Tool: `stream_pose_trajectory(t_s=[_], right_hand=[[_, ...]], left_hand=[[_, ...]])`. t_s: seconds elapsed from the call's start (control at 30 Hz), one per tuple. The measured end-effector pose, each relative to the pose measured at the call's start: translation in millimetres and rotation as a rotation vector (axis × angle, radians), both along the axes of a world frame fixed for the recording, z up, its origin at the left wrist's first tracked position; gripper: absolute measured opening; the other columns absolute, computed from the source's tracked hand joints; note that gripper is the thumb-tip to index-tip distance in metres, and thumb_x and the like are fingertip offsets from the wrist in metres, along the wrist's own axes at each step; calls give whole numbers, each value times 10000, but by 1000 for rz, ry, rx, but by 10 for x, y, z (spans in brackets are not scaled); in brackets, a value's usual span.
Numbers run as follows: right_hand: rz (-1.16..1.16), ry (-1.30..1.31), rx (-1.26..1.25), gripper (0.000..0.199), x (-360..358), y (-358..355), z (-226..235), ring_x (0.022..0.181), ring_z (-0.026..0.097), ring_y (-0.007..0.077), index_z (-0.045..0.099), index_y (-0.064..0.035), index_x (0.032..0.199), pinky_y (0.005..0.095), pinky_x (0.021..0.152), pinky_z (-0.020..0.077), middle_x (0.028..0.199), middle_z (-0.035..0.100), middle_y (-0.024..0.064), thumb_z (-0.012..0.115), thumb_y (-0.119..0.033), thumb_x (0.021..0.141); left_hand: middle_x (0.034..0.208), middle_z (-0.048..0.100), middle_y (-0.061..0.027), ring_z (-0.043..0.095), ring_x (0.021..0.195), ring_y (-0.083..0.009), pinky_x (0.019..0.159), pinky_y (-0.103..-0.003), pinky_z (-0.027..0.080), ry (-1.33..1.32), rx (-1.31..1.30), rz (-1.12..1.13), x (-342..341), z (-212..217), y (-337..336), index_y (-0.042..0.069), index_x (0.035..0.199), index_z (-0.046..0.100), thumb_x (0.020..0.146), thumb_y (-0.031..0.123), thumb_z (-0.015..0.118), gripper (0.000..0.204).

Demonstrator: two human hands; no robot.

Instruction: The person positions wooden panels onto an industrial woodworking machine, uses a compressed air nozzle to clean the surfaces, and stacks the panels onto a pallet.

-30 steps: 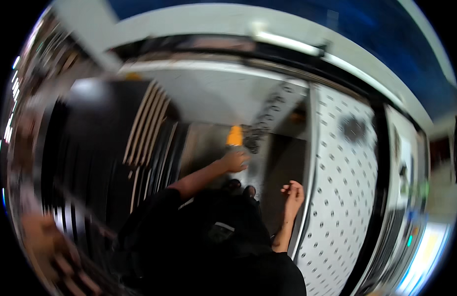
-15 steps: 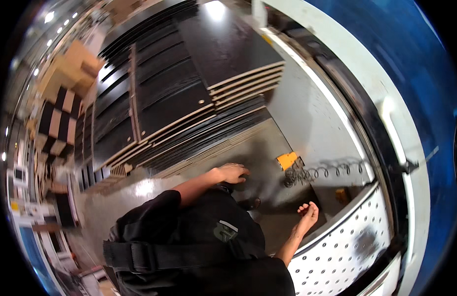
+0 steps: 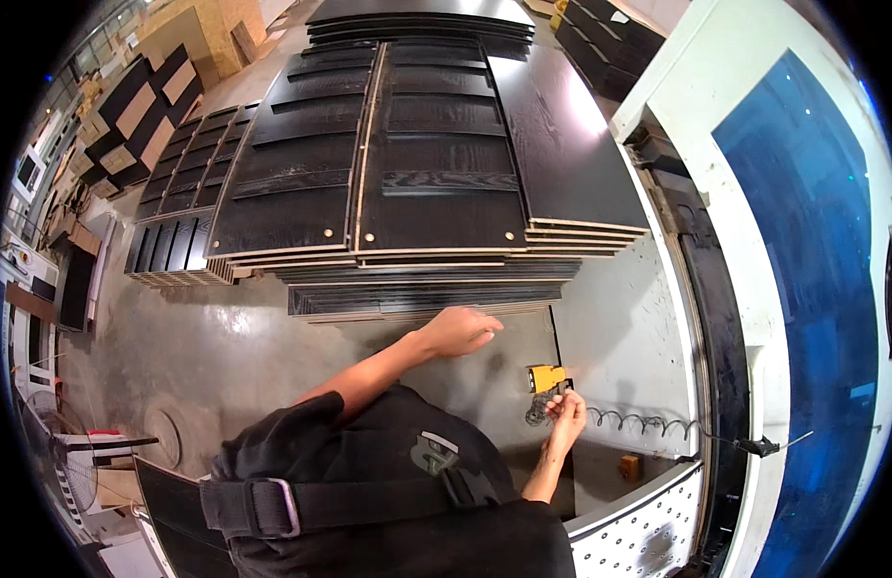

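The left hand (image 3: 458, 330) reaches forward on an outstretched bare forearm, palm down, fingers loosely curled, just short of the lowest dark panel (image 3: 422, 300). The right hand (image 3: 564, 410) sits nearer the body, right of that panel, elbow bent, fingers pinched together.

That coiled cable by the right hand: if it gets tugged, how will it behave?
The coiled cable will probably stretch and spring back, since its loops lie loose. It looks thin, likely light and floppy. Its far end runs toward the machine frame, so it may snag.
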State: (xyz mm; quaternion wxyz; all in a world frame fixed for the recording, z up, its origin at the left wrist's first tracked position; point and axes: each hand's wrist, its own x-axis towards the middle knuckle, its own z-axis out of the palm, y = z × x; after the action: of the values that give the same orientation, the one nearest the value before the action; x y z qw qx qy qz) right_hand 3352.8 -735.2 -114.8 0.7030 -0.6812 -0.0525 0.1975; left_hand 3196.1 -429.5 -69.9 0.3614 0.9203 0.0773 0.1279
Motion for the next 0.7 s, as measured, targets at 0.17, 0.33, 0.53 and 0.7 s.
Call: stream_pose_trajectory(t_s=[0.17,0.33,0.53,0.7], right_hand=[[182,94,4,204,-791,1114,73,770,654,134,666,-32,1165,281,701,562,917,693,66,562,-184,1077],[433,190,-23,344,-1382,2107,99,794,688,151,641,-50,1241,296,725,567,972,719,64,579,-348,1081],[341,260,9,506,-1447,3150,389,872,710,180,540,-63,1326,319,733,591,1059,707,92,593,-483,1049],[368,320,-52,587,-1255,3633,415,881,734,227,565,-51,1196,338,705,620,1025,704,106,611,-601,997]], left_hand=[[1093,756,-120,703,1016,-341,899,-451,555,-69,22,41,-535,179,663,103,1213,717,980,227,619,282],[1001,758,-101,708,907,-340,802,-460,550,-41,6,53,-1090,119,979,122,1295,661,928,184,655,373],[886,735,-120,697,825,-352,737,-457,544,112,-19,-18,-1777,178,1026,146,1279,672,946,208,674,339],[886,734,-127,703,835,-350,740,-446,552,96,-1,78,-2158,-85,1059,124,1265,676,943,201,677,330]])
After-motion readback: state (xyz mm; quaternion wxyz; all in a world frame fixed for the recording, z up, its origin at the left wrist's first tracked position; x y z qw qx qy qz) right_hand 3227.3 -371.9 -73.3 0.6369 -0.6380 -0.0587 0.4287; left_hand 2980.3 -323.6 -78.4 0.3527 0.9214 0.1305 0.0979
